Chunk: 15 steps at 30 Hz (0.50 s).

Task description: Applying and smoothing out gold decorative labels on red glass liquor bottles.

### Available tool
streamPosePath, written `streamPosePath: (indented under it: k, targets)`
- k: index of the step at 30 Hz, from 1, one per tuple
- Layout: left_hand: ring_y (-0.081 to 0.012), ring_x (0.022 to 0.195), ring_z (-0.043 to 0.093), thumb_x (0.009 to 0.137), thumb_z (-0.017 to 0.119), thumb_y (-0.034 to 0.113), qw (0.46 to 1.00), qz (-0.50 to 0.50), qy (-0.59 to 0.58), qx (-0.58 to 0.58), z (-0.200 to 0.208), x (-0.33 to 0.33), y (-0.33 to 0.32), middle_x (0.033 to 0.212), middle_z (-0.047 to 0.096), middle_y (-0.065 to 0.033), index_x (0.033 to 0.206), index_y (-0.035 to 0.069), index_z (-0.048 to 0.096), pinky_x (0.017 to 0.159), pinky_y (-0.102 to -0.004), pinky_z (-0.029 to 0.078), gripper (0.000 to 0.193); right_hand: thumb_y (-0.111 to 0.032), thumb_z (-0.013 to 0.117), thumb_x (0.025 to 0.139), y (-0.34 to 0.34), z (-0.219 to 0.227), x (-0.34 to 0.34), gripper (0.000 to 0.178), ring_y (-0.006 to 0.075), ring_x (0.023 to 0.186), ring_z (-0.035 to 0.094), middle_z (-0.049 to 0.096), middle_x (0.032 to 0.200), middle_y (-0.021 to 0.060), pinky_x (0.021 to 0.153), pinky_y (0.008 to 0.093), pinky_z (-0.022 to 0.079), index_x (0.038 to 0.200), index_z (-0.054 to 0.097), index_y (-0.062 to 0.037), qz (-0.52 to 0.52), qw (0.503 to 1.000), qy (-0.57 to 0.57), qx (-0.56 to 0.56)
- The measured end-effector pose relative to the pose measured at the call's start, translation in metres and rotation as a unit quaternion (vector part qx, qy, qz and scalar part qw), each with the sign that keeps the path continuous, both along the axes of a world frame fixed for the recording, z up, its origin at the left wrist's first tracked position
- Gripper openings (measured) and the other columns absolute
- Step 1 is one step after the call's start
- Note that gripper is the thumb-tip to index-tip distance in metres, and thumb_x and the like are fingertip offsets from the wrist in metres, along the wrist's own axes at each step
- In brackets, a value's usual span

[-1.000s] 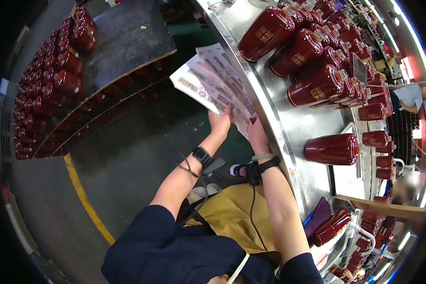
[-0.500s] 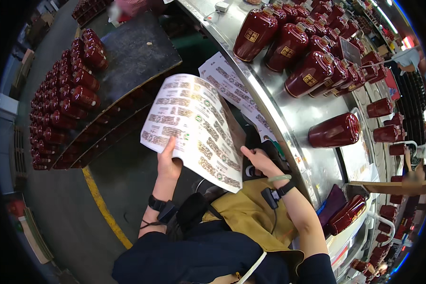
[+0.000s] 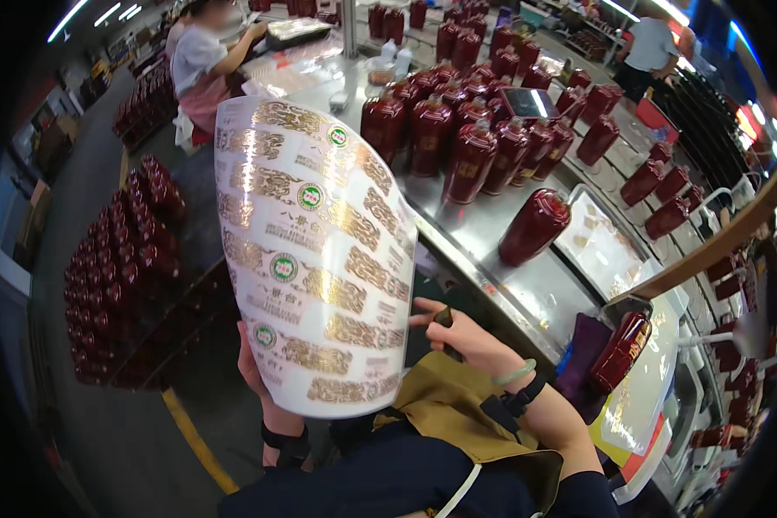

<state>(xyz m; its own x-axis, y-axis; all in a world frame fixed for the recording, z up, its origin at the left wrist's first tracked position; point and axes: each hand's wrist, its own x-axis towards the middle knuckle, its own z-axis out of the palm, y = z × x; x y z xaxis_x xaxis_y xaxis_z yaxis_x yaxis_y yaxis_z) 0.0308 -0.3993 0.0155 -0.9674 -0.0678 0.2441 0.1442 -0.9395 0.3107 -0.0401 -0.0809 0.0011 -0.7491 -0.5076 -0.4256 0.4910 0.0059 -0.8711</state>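
A large curved sheet of printed labels [image 3: 319,259], white with gold patterns and green round marks, stands up before me. My left hand [image 3: 252,358] grips its lower left edge; the fingers are mostly hidden behind it. Beside the sheet's lower right edge is my right hand [image 3: 470,338], its fingers curled and one fingertip reaching toward the sheet. A small dark thing [image 3: 443,319] shows at that hand; its kind is unclear. To the right, on the metal table [image 3: 470,246], a dark red bottle [image 3: 535,226] stands apart from a group of similar bottles.
Many red bottles [image 3: 125,268] fill a dark stand at left. Another red bottle [image 3: 622,352] lies by a purple cloth [image 3: 583,354] near my right forearm. A wooden bar [image 3: 708,246] crosses the right side. A co-worker [image 3: 203,69] is at the far left of the table.
The sheet has been raised and turned more upright toward me, covering more of the view. My left hand is now mostly behind it. The view has tilted up toward the far table.
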Motion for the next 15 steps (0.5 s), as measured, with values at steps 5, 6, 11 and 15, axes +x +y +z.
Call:
streamPosePath:
  k: [5,6,11,15]
  targets:
    - [-0.0377,0.133,0.058,0.11,0.044,0.03,0.999,-0.022,0.002,-0.047,0.01,-0.003,0.014,0.15,0.055,-0.0202,0.155,0.003,0.04,0.111,-0.055,0.048,0.053,-0.018,0.071,0.096,0.037,0.015,0.052,0.055,0.0144,0.11,0.062,0.067,0.129,0.0063,0.096,0.0299,0.05,0.145,0.052,-0.0005,-0.141,0.975,0.036,-0.17]
    - [-0.0377,0.133,0.058,0.11,0.044,0.03,0.998,-0.038,0.005,-0.048,0.007,-0.004,0.008,0.15,0.055,-0.0202,0.155,0.003,0.04,0.111,-0.055,0.048,0.053,-0.014,0.07,0.096,0.046,0.037,0.072,0.052,0.0169,0.117,0.063,0.067,0.132,0.008,0.1,0.0317,0.05,0.144,0.053,-0.0002,-0.23,0.954,0.048,-0.188]
    - [-0.0355,0.137,0.052,0.102,0.057,0.026,0.974,0.057,0.148,-0.164,0.028,-0.023,0.004,0.148,0.054,-0.0184,0.154,0.002,0.042,0.112,-0.06,0.045,0.059,-0.01,0.079,0.091,0.122,0.079,0.144,0.041,0.0116,0.097,0.065,0.072,0.11,0.0051,0.086,0.0281,0.052,0.129,0.064,-0.0015,-0.449,0.874,0.168,-0.077]
    - [-0.0345,0.13,0.057,0.103,0.058,0.021,0.957,0.207,-0.11,-0.172,0.092,-0.05,0.062,0.144,0.056,-0.0209,0.148,-0.004,0.047,0.105,-0.0524,0.055,0.053,-0.015,0.074,0.097,0.148,0.1,0.21,0.032,0.0087,0.095,0.064,0.072,0.105,0.0018,0.084,0.0269,0.051,0.125,0.068,-0.0008,-0.562,0.794,0.214,-0.088]
